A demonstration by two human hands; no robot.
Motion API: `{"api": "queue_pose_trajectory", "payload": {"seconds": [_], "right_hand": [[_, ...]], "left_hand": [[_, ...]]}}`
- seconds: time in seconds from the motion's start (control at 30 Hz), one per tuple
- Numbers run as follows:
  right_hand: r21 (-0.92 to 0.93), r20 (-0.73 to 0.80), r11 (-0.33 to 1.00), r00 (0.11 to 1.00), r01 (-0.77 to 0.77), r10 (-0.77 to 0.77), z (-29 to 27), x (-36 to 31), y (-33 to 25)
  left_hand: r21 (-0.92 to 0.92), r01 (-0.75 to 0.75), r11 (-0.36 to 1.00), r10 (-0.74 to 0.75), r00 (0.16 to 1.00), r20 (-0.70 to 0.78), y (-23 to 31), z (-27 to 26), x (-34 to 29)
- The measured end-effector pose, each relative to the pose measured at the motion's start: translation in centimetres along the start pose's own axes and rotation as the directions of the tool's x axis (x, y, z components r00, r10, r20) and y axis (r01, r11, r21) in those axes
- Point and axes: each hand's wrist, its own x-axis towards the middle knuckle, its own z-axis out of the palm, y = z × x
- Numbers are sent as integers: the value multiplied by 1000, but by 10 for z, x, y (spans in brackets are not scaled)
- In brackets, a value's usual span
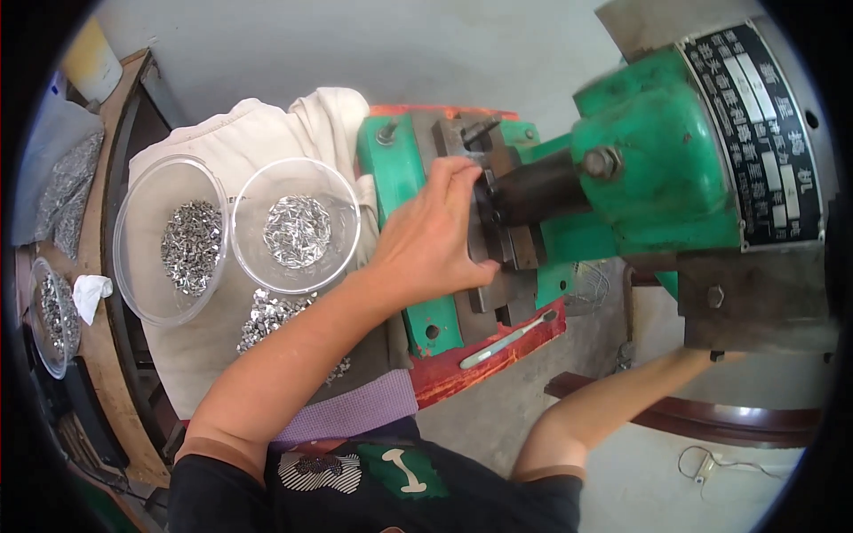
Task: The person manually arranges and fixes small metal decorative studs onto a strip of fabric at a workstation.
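Note:
My left hand (435, 231) reaches over the steel die (489, 302) on the bed of a green punch press (657, 151). Its fingertips touch the die's far part, while the thumb lies apart, lower along the near edge. I see nothing held in it, though the fingertips partly cover the die. Above the die, the dark cylindrical ram (538, 188) points down toward it. My right forearm (622, 400) runs up behind the press's lower right side, where the hand is hidden. Left of the press, a clear tub (342, 244) holds shiny metal strips.
A second clear tub (133, 275) contains small greyish metal pieces. Loose metal bits (267, 320) lie on the beige cloth (178, 346). A pale-handled toothbrush (498, 348) rests on the red base edge (444, 377). Along the left, a wooden table (115, 222) carries another tub and a bag.

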Motion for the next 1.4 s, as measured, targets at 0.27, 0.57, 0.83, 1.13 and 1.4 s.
{"api": "queue_pose_trajectory", "payload": {"seconds": [0.27,0.57,0.83,1.13,1.4], "right_hand": [[-5,28,1000,999,16,-16,-90,157,104],[-55,-18,998,1000,22,-23,-191,311,202],[24,-10,997,997,-73,74,-103,156,126],[39,153,928,920,-370,360,43,-165,-92],[-77,832,997,549,-32,82,57,-245,-151]], "left_hand": [[36,-66,997,70,988,-138,-21,-14,-13],[-53,-138,989,135,990,-49,-6,-16,-44],[-30,-99,995,98,995,-18,5,-17,-63],[-112,-102,988,104,995,6,3,-6,-65],[-123,-158,980,155,987,-32,-1,-5,-63]]}}
